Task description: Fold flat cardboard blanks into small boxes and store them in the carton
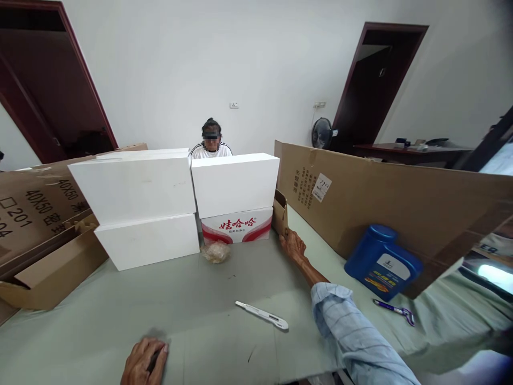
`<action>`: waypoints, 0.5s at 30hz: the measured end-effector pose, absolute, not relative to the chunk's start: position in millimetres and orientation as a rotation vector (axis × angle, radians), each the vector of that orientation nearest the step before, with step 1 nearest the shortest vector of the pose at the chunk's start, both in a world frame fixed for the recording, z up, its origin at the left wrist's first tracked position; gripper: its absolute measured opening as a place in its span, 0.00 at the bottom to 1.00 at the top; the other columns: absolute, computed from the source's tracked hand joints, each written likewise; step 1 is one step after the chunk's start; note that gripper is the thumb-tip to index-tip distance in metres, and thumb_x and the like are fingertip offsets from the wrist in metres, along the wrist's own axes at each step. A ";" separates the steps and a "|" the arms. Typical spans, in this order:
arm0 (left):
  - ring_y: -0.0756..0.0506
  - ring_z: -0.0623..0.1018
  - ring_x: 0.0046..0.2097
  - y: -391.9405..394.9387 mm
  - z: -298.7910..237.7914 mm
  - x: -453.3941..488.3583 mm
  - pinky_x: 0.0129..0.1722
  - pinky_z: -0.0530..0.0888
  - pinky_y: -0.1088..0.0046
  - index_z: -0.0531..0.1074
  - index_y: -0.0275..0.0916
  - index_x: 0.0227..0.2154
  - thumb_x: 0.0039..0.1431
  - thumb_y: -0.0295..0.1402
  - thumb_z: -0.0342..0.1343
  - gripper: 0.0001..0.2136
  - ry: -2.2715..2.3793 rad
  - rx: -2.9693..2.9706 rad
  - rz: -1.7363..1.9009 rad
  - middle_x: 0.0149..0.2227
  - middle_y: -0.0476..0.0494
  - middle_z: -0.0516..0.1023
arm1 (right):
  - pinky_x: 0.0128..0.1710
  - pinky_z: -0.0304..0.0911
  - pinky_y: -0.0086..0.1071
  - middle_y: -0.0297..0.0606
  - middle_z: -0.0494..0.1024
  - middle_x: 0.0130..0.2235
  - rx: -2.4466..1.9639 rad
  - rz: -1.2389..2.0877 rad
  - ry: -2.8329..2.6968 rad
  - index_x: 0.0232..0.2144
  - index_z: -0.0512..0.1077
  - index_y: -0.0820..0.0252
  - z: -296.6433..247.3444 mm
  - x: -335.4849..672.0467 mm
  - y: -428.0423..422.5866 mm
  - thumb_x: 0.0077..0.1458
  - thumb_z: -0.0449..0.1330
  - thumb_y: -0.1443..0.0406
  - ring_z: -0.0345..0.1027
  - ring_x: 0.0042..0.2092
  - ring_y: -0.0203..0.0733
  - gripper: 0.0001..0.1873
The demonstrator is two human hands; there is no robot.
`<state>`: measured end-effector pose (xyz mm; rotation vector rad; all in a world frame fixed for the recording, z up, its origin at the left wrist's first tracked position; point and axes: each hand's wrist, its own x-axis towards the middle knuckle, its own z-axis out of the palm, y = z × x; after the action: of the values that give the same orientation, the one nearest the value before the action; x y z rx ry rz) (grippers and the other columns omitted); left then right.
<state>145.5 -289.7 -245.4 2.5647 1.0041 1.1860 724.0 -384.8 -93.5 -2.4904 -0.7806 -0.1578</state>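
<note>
My left hand (144, 361) rests at the table's front edge with curled fingers; a dark patch shows between thumb and fingers, but what it is I cannot make out. Stretched forward, my right hand (293, 244) grips the near end of a small brown cardboard piece (280, 214). That piece stands beside a white carton with red print (236, 225), which has a plain white box (236, 182) on top. To the left, two more white boxes are stacked, an upper one (136, 187) and a lower one (150, 240). A white utility knife (262, 315) lies between my hands.
Crumpled clear tape (215, 251) sits before the boxes. Tall cardboard (360, 192) walls the right side, with a blue jug (382, 262) and a purple pen (395, 310) by it. Opened cardboard (60, 267) lies left. A person (211, 144) sits behind the boxes.
</note>
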 end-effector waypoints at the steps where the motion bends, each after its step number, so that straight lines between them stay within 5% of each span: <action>1: 0.40 0.87 0.38 -289.5 -245.6 146.2 0.36 0.85 0.67 0.86 0.49 0.34 0.72 0.52 0.53 0.21 1.014 2.561 1.179 0.35 0.45 0.87 | 0.52 0.64 0.38 0.52 0.75 0.63 -2.490 -0.162 -0.774 0.70 0.66 0.59 -92.1 723.9 -384.8 0.71 0.54 0.59 0.72 0.58 0.55 0.29; 12: 0.41 0.83 0.37 -294.4 -237.4 158.0 0.39 0.81 0.67 0.84 0.47 0.32 0.72 0.50 0.54 0.19 1.038 2.458 1.155 0.34 0.44 0.83 | 0.44 0.63 0.37 0.53 0.82 0.50 -2.398 -0.197 -0.685 0.55 0.79 0.61 -73.0 713.3 -390.3 0.65 0.61 0.62 0.77 0.47 0.50 0.19; 15: 0.41 0.81 0.38 -306.4 -224.1 168.9 0.42 0.78 0.64 0.81 0.44 0.30 0.71 0.43 0.55 0.16 1.108 2.395 1.242 0.32 0.43 0.81 | 0.34 0.61 0.39 0.52 0.83 0.37 -2.327 -0.188 -0.723 0.43 0.84 0.60 -62.8 696.2 -406.1 0.65 0.63 0.59 0.77 0.37 0.51 0.13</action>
<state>168.9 -306.4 -224.1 2.3948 1.1079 1.2422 696.2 -406.1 -62.8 -2.3267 -0.7230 -0.1885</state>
